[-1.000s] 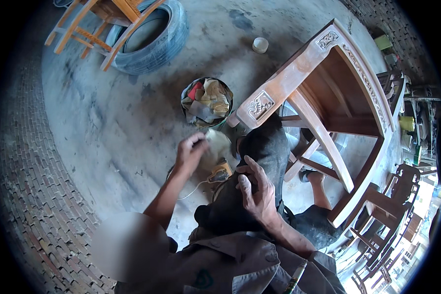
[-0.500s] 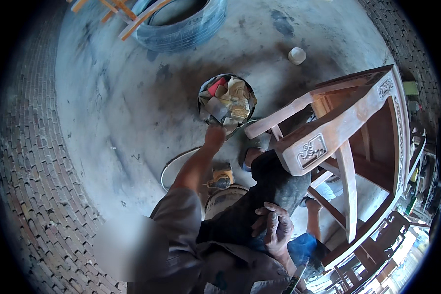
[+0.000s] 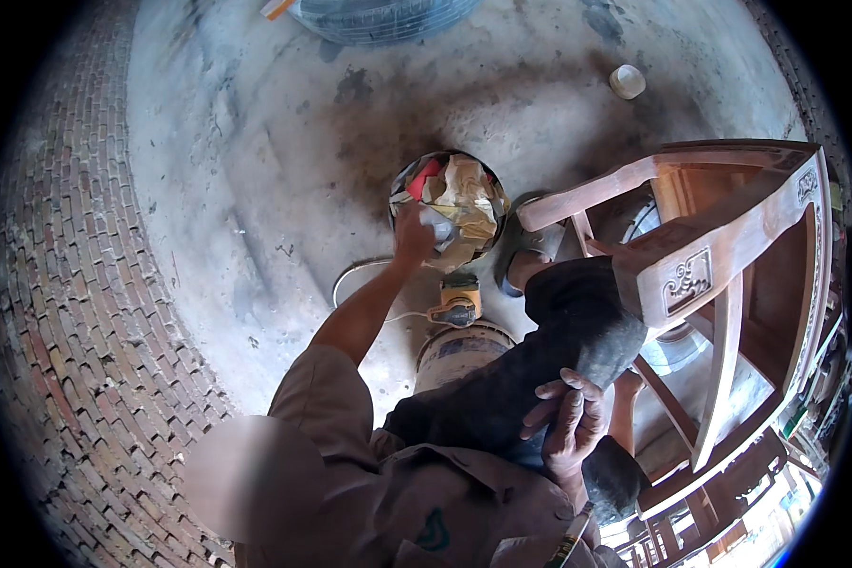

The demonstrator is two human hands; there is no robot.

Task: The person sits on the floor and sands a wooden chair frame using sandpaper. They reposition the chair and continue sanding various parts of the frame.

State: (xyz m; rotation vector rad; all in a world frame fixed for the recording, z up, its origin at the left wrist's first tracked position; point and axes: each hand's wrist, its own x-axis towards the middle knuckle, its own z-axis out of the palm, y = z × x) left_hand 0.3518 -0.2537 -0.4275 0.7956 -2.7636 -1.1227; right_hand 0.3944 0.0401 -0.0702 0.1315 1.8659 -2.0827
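My left arm stretches forward, and my left hand is at the near left side of a round tub filled with crumpled sheets of tan, grey and red paper. A small greyish-white piece lies against that hand; whether it is gripped cannot be made out, as the fingers are mostly hidden. My right hand is raised over my lap near the dark-trousered knee. Its fingers are loosely bent and apart, with nothing seen in them.
A carved wooden chair frame lies tipped on the right beside my leg. An orange power sander with a pale cord sits behind the tub, near a dirty bucket. Ahead lie a tyre and a small white container.
My left hand has moved from the tub's near rim up along its left side, among the papers. The right hand stays raised with bent fingers. The whole view has shifted.
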